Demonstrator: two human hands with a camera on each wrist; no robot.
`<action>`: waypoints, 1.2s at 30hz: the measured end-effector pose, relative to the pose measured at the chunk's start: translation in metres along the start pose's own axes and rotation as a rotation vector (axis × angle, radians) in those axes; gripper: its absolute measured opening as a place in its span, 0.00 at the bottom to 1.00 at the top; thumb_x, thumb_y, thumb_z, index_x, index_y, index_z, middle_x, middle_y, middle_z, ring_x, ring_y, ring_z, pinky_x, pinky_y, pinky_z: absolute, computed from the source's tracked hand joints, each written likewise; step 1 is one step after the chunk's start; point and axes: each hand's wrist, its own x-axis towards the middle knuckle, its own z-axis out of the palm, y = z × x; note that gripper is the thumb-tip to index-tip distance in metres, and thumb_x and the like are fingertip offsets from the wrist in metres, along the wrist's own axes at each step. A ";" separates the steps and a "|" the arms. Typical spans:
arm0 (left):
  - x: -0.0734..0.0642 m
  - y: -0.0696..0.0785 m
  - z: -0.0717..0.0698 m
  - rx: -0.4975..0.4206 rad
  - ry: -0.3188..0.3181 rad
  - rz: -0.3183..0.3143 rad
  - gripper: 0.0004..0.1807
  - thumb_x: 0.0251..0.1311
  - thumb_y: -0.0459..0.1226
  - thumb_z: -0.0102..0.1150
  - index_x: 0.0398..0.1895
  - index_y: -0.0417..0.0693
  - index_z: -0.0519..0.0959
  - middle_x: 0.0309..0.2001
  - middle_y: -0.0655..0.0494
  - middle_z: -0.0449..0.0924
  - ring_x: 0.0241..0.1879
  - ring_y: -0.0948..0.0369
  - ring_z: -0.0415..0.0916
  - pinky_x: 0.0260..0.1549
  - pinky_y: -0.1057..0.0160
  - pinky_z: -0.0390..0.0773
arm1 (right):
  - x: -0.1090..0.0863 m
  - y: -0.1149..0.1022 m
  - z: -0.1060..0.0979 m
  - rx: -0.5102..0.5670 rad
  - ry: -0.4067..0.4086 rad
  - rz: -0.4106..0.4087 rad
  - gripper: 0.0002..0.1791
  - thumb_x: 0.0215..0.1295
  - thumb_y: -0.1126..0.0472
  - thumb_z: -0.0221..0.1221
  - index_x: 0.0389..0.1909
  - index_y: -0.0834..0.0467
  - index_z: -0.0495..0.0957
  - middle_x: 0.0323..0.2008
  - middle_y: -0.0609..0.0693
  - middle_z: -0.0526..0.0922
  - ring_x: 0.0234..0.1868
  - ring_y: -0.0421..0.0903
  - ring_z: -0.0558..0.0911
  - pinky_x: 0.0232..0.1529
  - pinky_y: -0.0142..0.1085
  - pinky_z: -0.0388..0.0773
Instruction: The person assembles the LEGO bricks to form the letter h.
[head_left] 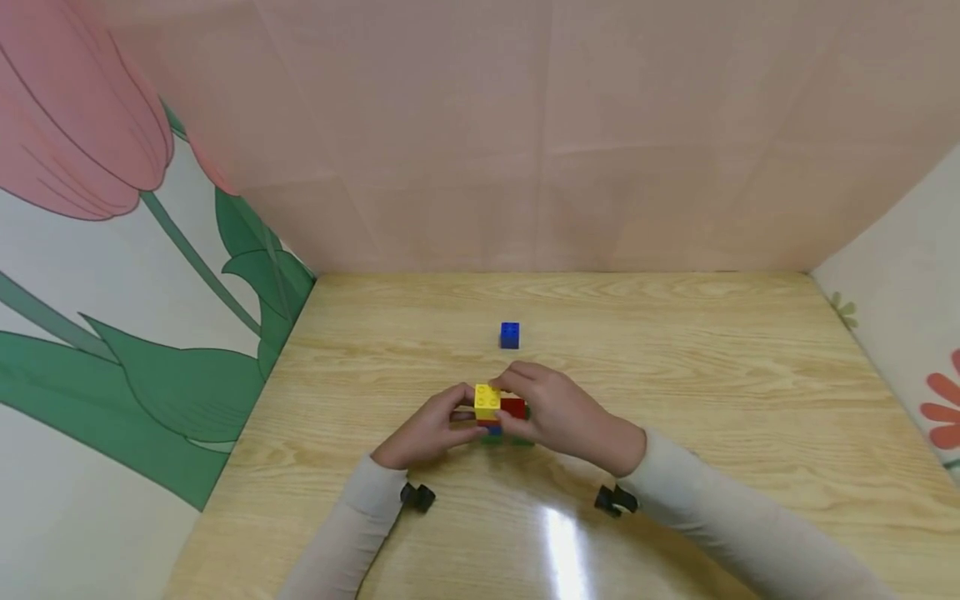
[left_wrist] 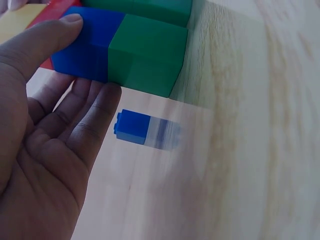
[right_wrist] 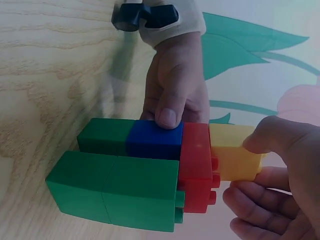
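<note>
A small toy-brick structure stands on the table between both hands. Two green bricks (right_wrist: pixel 140 195) form one column; beside it, a blue brick (right_wrist: pixel 156 140) tops another green brick (right_wrist: pixel 107 136). A wider red brick (right_wrist: pixel 195 167) bridges the columns. At the red brick's left end sits a yellow brick (head_left: pixel 487 400), pinched by my right hand (head_left: pixel 566 412) between thumb and fingers. My left hand (head_left: pixel 431 429) holds the structure from the left, its thumb against the blue brick and fingers behind. Whether the yellow brick is fully pressed down, I cannot tell.
A single blue brick (head_left: pixel 510 336) stands on the wooden table (head_left: pixel 675 350) beyond the structure. A pink backdrop (head_left: pixel 540 150) rises at the table's far edge. Side panels with printed flowers flank the table.
</note>
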 end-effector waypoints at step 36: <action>-0.002 -0.001 -0.001 -0.012 -0.009 0.010 0.17 0.63 0.41 0.63 0.52 0.54 0.71 0.56 0.58 0.74 0.57 0.62 0.75 0.53 0.64 0.77 | -0.001 -0.001 0.002 -0.087 0.008 -0.033 0.19 0.60 0.50 0.66 0.48 0.56 0.81 0.41 0.46 0.80 0.36 0.37 0.78 0.36 0.27 0.81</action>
